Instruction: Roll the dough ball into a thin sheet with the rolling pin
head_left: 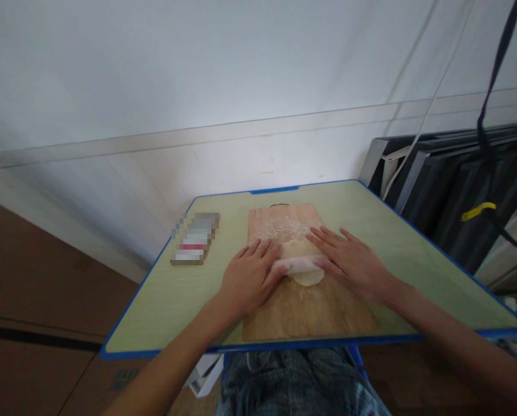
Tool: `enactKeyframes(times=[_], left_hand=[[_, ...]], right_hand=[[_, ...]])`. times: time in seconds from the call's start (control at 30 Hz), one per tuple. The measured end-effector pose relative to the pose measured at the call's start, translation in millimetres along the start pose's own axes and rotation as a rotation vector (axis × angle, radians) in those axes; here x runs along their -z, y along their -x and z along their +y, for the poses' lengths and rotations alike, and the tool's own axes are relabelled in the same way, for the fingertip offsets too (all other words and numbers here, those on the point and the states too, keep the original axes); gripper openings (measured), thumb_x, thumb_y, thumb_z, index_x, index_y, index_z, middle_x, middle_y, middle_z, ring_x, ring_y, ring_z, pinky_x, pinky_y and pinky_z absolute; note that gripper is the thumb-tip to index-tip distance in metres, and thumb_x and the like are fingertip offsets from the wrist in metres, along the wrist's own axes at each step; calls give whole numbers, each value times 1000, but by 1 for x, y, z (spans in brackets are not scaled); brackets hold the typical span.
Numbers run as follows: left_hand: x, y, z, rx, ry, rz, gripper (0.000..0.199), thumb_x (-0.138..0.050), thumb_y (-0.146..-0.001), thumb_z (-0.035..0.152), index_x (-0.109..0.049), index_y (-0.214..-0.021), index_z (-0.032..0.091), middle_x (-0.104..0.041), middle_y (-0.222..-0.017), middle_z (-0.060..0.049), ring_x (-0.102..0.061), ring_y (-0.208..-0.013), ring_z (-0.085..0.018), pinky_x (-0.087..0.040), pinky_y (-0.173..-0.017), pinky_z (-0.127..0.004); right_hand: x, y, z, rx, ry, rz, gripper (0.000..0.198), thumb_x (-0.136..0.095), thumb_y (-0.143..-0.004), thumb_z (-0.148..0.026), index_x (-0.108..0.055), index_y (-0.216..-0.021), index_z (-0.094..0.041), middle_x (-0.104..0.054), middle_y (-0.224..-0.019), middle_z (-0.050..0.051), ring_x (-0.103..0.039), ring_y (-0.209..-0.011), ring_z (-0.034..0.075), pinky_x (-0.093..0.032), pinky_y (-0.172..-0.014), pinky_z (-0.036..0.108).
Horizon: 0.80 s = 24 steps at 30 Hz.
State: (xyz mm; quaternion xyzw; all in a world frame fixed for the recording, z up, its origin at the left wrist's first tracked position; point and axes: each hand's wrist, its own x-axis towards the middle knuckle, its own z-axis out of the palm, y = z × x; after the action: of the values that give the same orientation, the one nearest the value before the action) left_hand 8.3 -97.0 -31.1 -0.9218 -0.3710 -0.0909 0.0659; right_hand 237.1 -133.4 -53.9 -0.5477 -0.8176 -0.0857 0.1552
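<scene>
A whitish rolling pin (300, 265) lies crosswise on a sheet of pale dough (309, 278), whose rounded near edge shows below the pin. Both sit on a wooden cutting board (302, 315), dusted with white flour at its far half. My left hand (253, 271) rests over the pin's left end, fingers stretched forward and thumb along the pin. Over the right end lies my right hand (349, 260), flat with fingers spread. The palms hide the ends of the pin, and the hands cover part of the dough.
A pale green table (167, 312) with a blue rim carries the board. To the left lies a pixelated, flat rectangular object (194, 240). Dark panels (449, 190) lean at the right by the white wall (236, 156). A black strap (486, 104) hangs at the upper right.
</scene>
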Motion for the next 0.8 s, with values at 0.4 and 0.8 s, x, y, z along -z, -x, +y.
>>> enactKeyframes(times=[0.4, 0.8], left_hand=[[1, -10, -3, 30, 37, -34, 49, -26, -91, 49, -49, -120, 18, -56, -123, -9, -52, -112, -22, -43, -91, -36], [-8, -31, -20, 132, -112, 122, 46, -32, -91, 44, -49, -119, 14, -48, -130, -16, -42, -123, -28, -38, -97, -43]], right_hand=[[-1, -12, 2, -50, 20, -46, 47, -23, -93, -41, -51, -125, -19, -49, -131, 10, -40, -124, 23, -24, -103, 53], [-8, -50, 15, -114, -17, -98, 47, -19, -94, -38, -42, -132, -21, -42, -136, 10, -36, -127, 22, -29, -101, 51]])
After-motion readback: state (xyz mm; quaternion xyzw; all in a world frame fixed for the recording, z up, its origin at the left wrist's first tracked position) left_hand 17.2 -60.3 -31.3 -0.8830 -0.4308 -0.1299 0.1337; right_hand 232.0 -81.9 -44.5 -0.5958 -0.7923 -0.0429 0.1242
